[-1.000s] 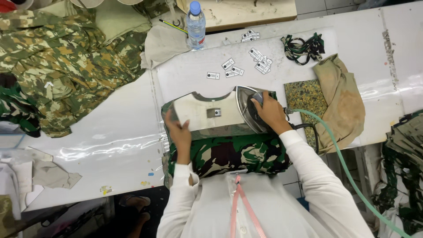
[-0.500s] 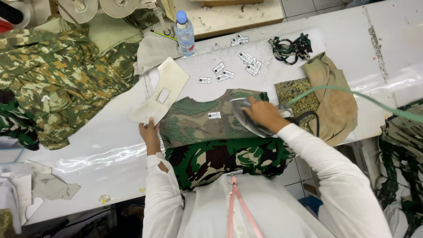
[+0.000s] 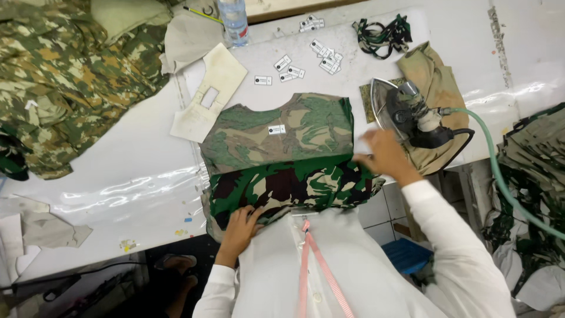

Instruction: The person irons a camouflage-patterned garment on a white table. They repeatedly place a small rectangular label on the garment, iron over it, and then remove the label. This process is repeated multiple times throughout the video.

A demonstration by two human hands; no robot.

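From up here I see myself in a white long-sleeved shirt [image 3: 353,271], plain and loose, the cloth faintly creased over the chest. Both sleeves run down to the wrists and end in snug cuffs. A narrow pink strap [image 3: 321,271] hangs down the front of the shirt from a small clip. My hands, the left hand [image 3: 238,227] and right hand [image 3: 385,153], are bare, without gloves.
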